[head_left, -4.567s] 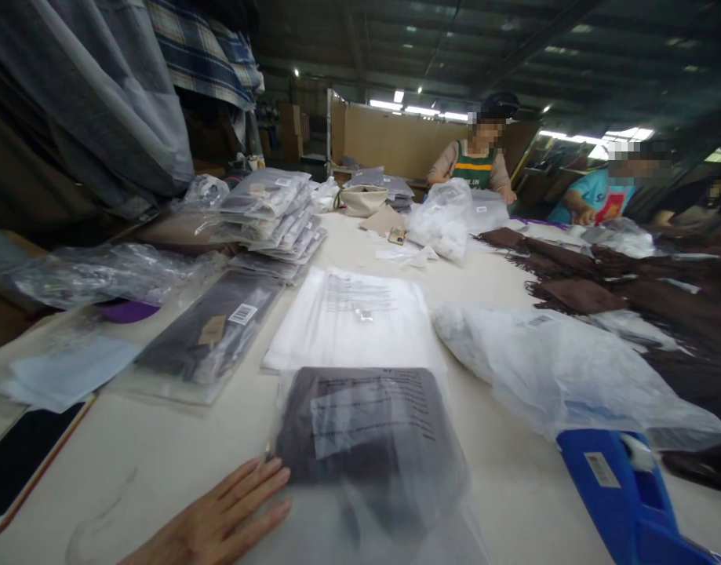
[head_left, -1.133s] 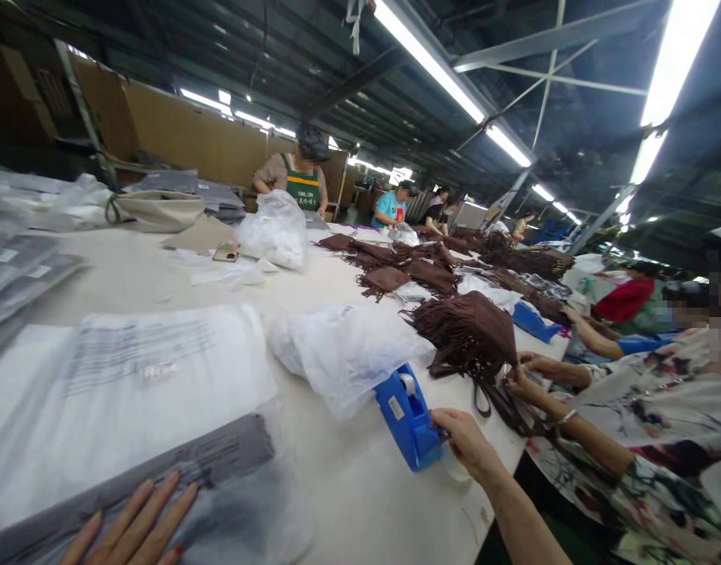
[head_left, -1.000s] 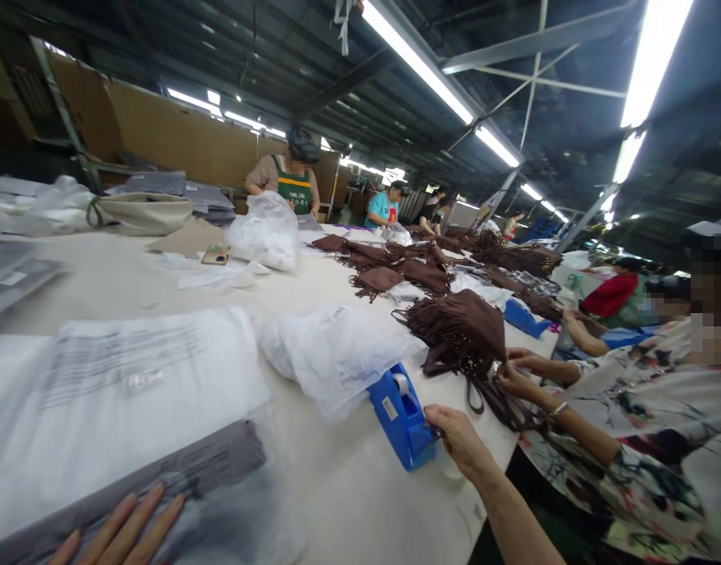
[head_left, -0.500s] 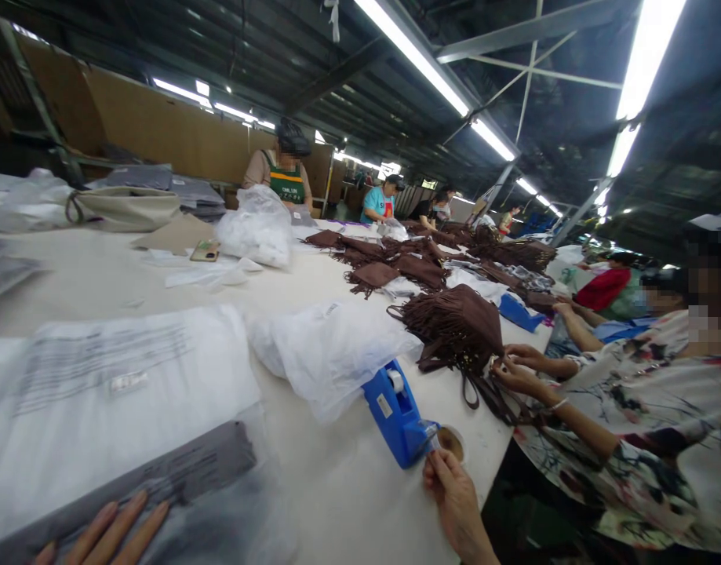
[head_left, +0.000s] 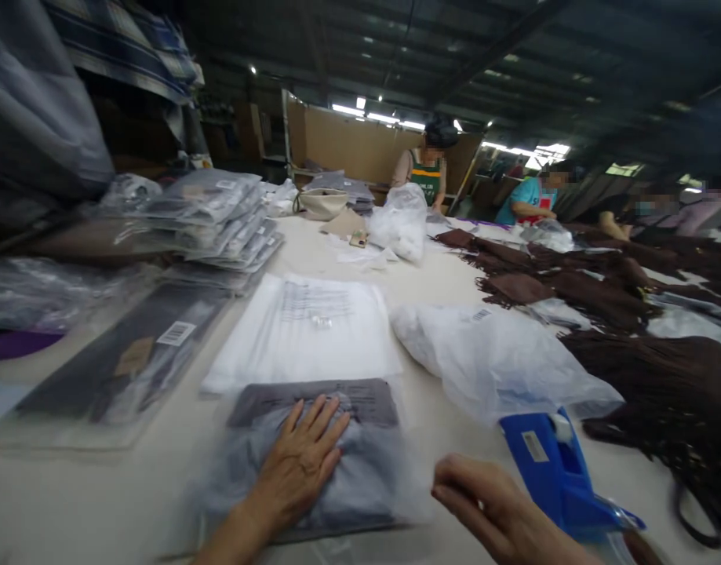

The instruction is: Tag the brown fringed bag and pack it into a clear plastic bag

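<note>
My left hand (head_left: 304,451) lies flat with fingers spread on a folded dark grey item (head_left: 365,400) inside a clear plastic bag. Above that package is a stack of white plastic bags (head_left: 336,345) with printed lines. To its right my right hand (head_left: 489,502) hovers over the table, thumb and fingers pinched. It came from the tape end with this pinch; the piece of tape itself is hidden or blurred here. The blue tape dispenser (head_left: 548,471) stands just right of my right hand.
On the left are a stack of bagged grey items (head_left: 219,220) and one bagged item with a barcode label (head_left: 175,333). A crumpled white plastic bag (head_left: 501,361) lies behind the dispenser. Brown fringed bags (head_left: 678,392) are heaped at right. A co-worker (head_left: 429,169) stands across the table.
The view has swung left. My right hand has left the dispenser's cutting edge and moved toward the package. My left hand still rests on the package.
</note>
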Demonstrator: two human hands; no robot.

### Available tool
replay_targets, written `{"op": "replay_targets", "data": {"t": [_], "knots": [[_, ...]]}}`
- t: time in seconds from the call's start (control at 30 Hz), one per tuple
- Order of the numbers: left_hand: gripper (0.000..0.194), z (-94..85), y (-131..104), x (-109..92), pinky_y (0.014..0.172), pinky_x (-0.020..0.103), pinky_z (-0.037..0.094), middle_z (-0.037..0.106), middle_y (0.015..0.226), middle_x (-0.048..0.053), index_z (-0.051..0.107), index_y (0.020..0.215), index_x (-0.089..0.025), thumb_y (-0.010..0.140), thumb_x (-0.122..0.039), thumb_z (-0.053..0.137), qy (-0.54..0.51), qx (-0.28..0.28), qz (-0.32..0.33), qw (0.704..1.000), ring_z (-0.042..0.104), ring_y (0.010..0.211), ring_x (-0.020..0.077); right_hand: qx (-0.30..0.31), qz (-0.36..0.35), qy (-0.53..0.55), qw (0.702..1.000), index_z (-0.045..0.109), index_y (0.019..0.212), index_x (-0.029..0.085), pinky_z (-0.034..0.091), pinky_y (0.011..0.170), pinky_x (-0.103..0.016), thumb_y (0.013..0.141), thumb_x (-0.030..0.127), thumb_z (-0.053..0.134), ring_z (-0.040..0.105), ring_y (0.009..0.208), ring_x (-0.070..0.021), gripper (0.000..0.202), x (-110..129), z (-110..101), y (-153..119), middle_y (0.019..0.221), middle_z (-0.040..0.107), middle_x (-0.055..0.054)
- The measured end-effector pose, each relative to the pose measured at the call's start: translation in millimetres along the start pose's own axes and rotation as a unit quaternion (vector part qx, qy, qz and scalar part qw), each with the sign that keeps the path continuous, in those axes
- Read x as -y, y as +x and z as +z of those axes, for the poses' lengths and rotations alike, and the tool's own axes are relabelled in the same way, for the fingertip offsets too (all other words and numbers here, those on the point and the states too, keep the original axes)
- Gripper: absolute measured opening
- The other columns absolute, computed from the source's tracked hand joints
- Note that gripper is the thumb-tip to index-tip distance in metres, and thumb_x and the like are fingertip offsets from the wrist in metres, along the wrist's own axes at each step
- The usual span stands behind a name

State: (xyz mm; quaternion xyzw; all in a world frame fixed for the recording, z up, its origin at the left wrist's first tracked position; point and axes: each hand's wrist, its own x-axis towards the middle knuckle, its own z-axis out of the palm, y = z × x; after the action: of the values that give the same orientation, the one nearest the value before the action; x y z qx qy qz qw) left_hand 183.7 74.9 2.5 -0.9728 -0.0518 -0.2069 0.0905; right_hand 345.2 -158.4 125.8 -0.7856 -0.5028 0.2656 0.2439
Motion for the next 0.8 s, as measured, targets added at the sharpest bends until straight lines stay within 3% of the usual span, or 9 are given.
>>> {"op": "replay_targets", "data": {"t": [0.1, 0.2, 0.4, 0.53, 0.6, 0.7, 0.8], "knots": [[0.046, -1.2, -1, -2, 0.104, 0.043, 0.032, 0.04, 0.142, 0.002, 0.034, 0.137, -0.028, 0.092, -0.032, 0.042, -0.021, 0.005, -0.008, 1.0, 0.037, 0.129, 0.0227, 0.103, -0.07, -0.063, 0.99, 0.057, 0.072, 0.021, 0.033, 0.058, -0.022, 0.087, 0.031, 0.046, 0.048, 0.061, -0.0113, 0.021, 21, -5, 66, 0.066, 0.057, 0.002], [0.046, -2.4, 0, -2, 0.103, 0.044, 0.033, 0.04, 0.142, 0.003, 0.035, 0.137, -0.028, 0.092, -0.031, 0.042, -0.035, 0.003, -0.017, 0.999, 0.037, 0.129, 0.0234, 0.144, -0.081, -0.075, 0.983, 0.057, 0.06, 0.02, 0.023, 0.05, -0.023, 0.076, 0.02, 0.058, 0.037, 0.049, -0.0092, 0.016, 14, 7, 112, 0.052, 0.048, 0.004], [0.048, -3.5, 2, -2, 0.103, 0.045, 0.033, 0.039, 0.143, 0.004, 0.036, 0.137, -0.026, 0.089, -0.027, 0.044, -0.036, 0.011, -0.019, 0.999, 0.036, 0.13, 0.024, 0.142, -0.035, -0.05, 0.988, 0.055, 0.046, 0.02, 0.02, 0.043, -0.022, 0.059, 0.018, 0.074, 0.032, 0.041, -0.0063, 0.023, -13, 29, 148, 0.041, 0.04, 0.008], [0.048, -2.7, 2, -1, 0.102, 0.045, 0.033, 0.04, 0.142, 0.004, 0.036, 0.137, -0.026, 0.089, -0.028, 0.043, -0.026, 0.017, -0.007, 0.999, 0.036, 0.13, 0.0239, 0.078, 0.019, -0.036, 0.996, 0.051, 0.048, 0.02, 0.022, 0.042, -0.022, 0.05, 0.027, 0.082, 0.037, 0.043, -0.0076, 0.033, -35, 36, 156, 0.042, 0.042, 0.008], [0.048, -2.3, 2, -1, 0.102, 0.045, 0.032, 0.04, 0.142, 0.004, 0.036, 0.137, -0.026, 0.089, -0.027, 0.043, -0.027, 0.016, -0.01, 0.999, 0.036, 0.13, 0.0239, 0.041, 0.038, -0.029, 0.998, 0.048, 0.05, 0.02, 0.024, 0.042, -0.021, 0.051, 0.03, 0.082, 0.041, 0.045, -0.0089, 0.035, -48, 35, 155, 0.044, 0.045, 0.008], [0.047, -2.8, 1, -1, 0.103, 0.044, 0.033, 0.04, 0.142, 0.004, 0.038, 0.136, -0.025, 0.089, -0.025, 0.045, -0.043, 0.009, -0.016, 0.999, 0.036, 0.13, 0.0245, -0.054, 0.057, -0.035, 0.996, 0.048, 0.057, 0.021, 0.031, 0.046, -0.023, 0.07, 0.032, 0.068, 0.046, 0.048, -0.0114, 0.026, -56, 29, 138, 0.05, 0.051, 0.005], [0.048, -3.8, 0, -2, 0.103, 0.045, 0.034, 0.041, 0.142, 0.003, 0.039, 0.135, -0.026, 0.088, -0.023, 0.046, -0.066, 0.008, -0.022, 0.998, 0.037, 0.129, 0.0245, -0.184, 0.045, -0.061, 0.98, 0.054, 0.071, 0.02, 0.04, 0.058, -0.027, 0.087, 0.034, 0.047, 0.053, 0.059, -0.0151, 0.022, -46, 33, 101, 0.064, 0.058, -0.002]]}}
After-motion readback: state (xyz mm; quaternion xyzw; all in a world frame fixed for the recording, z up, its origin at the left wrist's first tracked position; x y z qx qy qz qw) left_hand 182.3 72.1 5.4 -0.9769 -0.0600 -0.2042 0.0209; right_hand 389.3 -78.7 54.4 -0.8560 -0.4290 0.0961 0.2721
